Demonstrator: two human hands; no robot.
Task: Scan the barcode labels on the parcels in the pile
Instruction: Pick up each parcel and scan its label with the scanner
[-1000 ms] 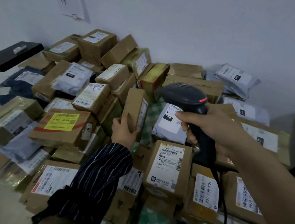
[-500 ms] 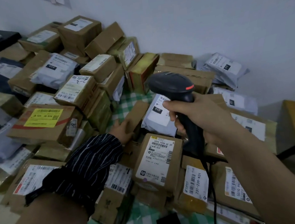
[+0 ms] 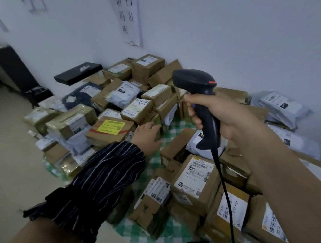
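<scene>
head view: right hand [image 3: 219, 114] wrapped round scanner [image 3: 199, 101]; left hand [image 3: 147, 135] spread, empty, over box [image 3: 110, 130]. best to turn label up, aim squarely.

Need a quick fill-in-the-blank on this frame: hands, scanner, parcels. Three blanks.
1. The black barcode scanner is gripped by the ____ hand.
2. The left hand rests open among the boxes beside a parcel bearing a ____ label.
3. Under the pile, the cloth shows a green and white ____ pattern.

Missing words: right; yellow; checked
</scene>
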